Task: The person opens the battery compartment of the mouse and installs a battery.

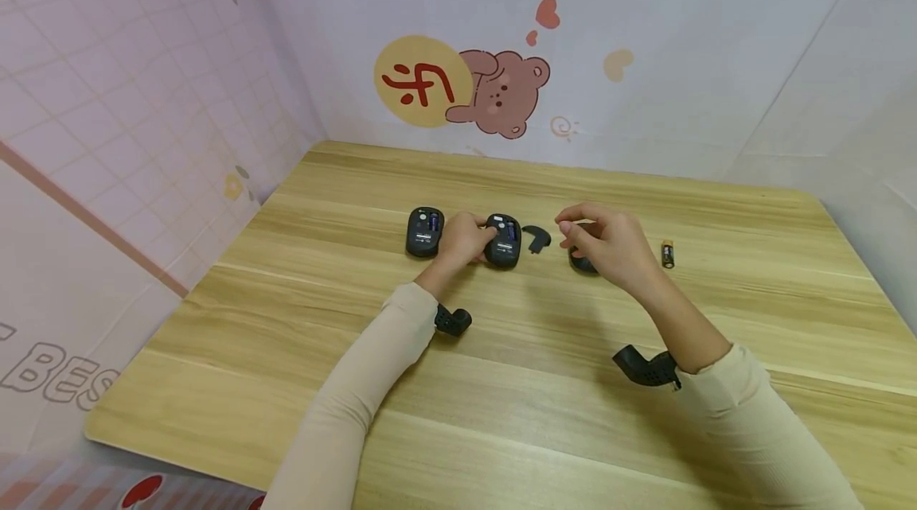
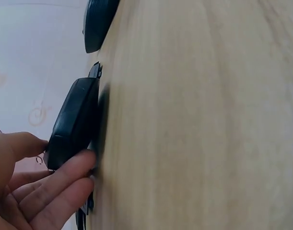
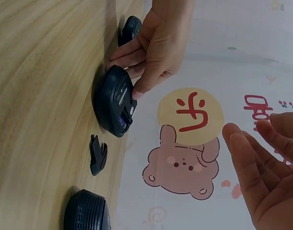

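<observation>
A black, oval plastic mouse (image 1: 505,254), underside upward with a white label and a purple-wrapped cell showing in its open recess, is at the middle of the row over the table; the left hand (image 1: 461,241) pinches its near-left edge between thumb and fingers. Just right of it lies a thin, curved black plastic cover (image 1: 537,239) with a stepped tab. The right hand (image 1: 609,246) hovers, thumb and fingertips slightly apart, above a ribbed-sided black mouse (image 1: 583,264). A matching upturned rounded mouse (image 1: 423,236) lies left; a cylindrical black-and-orange battery (image 1: 668,254) rests right, all on smooth, pale streaked wood-grain tabletop (image 1: 501,414).
</observation>
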